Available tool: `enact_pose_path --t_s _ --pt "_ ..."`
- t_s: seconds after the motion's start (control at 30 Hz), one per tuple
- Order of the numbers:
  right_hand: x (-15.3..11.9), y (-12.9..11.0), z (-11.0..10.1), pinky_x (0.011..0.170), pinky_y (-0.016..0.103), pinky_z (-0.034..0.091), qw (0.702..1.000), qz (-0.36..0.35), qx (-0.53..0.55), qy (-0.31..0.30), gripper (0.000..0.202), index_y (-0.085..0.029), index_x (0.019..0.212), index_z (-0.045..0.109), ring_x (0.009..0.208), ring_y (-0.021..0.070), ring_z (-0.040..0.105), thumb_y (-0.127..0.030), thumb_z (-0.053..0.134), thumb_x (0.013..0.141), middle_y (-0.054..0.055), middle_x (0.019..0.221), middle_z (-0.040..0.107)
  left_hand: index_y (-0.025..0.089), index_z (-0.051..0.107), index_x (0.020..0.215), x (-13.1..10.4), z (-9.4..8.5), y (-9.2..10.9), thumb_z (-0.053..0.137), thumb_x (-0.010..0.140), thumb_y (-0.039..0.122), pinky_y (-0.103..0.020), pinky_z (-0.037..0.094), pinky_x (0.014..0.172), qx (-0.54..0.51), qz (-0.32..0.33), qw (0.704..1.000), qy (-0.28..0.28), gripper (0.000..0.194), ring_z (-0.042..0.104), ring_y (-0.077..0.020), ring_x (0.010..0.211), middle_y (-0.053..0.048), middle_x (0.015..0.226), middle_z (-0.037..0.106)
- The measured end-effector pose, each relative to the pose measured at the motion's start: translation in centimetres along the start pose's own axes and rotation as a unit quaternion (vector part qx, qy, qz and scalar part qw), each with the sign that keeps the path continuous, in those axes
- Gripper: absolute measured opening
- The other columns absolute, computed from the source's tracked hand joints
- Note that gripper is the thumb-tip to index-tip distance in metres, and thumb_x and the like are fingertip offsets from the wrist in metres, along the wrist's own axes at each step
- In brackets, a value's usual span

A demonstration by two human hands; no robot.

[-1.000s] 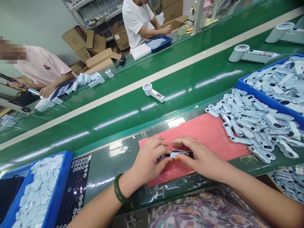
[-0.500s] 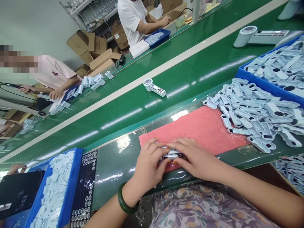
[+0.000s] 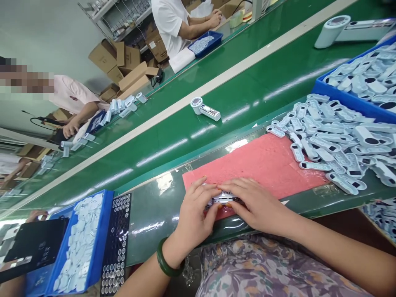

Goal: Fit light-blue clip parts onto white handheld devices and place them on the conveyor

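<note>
Between my two hands lies a white handheld fan [image 3: 225, 199] with a shiny silver strip, pressed low over the red mat [image 3: 247, 165]. My left hand [image 3: 196, 210] is closed on its left end, thumb at the near side and fingers over the far side. Its right end is gripped by my right hand [image 3: 255, 206] in the same way. Most of the fan is hidden by my fingers. To the right, a heap of pale blue casing pieces [image 3: 337, 140] spreads over the mat's edge.
A folded fan [image 3: 206, 110] lies on the green conveyor belt [image 3: 161, 144], and a larger-looking one [image 3: 337, 31] farther right. Blue bins of parts [image 3: 340, 97] [image 3: 99, 243] stand on both sides. A dark tray of round pieces [image 3: 119, 231] is at left. Co-workers sit opposite.
Both hands keep their grip, with the fan shifting slightly between them. The view has moved a little. Across the belt, the white-sleeved person's hands have come together.
</note>
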State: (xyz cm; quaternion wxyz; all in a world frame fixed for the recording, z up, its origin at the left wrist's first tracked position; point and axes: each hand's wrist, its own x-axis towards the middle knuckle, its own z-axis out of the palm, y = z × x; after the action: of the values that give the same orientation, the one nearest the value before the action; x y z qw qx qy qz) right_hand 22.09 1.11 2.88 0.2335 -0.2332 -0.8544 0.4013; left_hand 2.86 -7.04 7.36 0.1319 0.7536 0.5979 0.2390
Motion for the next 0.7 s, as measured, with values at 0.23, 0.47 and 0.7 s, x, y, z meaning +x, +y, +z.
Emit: enact_pose_path --t_s 0.23,0.47,0.7 --pt "0.5 -0.1 0.4 0.096 0.049 0.046 1.0 0.021 0.005 -0.009 0.034 -0.021 0.129 0.055 0.109 0.0264 0.055 -0.017 0.051 0.096 0.008 0.12 0.063 0.024 0.058 0.119 0.2 0.1 0.3 0.059 0.091 0.014 -0.048 0.043 0.112 0.001 -0.008 1.0 -0.002 0.029 0.061 -0.0198 0.11 -0.002 0.111 0.071" --pt "-2.0 0.0 -1.7 0.108 0.049 0.043 0.996 0.008 -0.049 0.077 0.043 -0.022 0.141 0.046 0.129 0.0263 0.046 -0.024 0.054 0.098 0.011 0.142 0.049 0.019 0.062 0.116 1.1 -1.2 -1.4 0.061 0.082 0.01 -0.057 0.049 0.101 0.215 0.082 0.972 -0.037 0.034 0.054 -0.0342 0.12 -0.013 0.119 0.064" --pt "-7.7 2.6 -7.9 0.092 0.046 0.05 0.931 0.112 -0.236 0.254 0.026 -0.021 0.125 0.058 0.108 0.0262 0.058 -0.023 0.049 0.101 0.011 0.117 0.062 0.021 0.07 0.106 11.4 -6.8 -10.7 0.052 0.093 0.023 -0.061 0.045 0.106 0.372 0.111 0.921 0.024 0.022 0.047 -0.0398 0.134 -0.011 0.131 0.059"
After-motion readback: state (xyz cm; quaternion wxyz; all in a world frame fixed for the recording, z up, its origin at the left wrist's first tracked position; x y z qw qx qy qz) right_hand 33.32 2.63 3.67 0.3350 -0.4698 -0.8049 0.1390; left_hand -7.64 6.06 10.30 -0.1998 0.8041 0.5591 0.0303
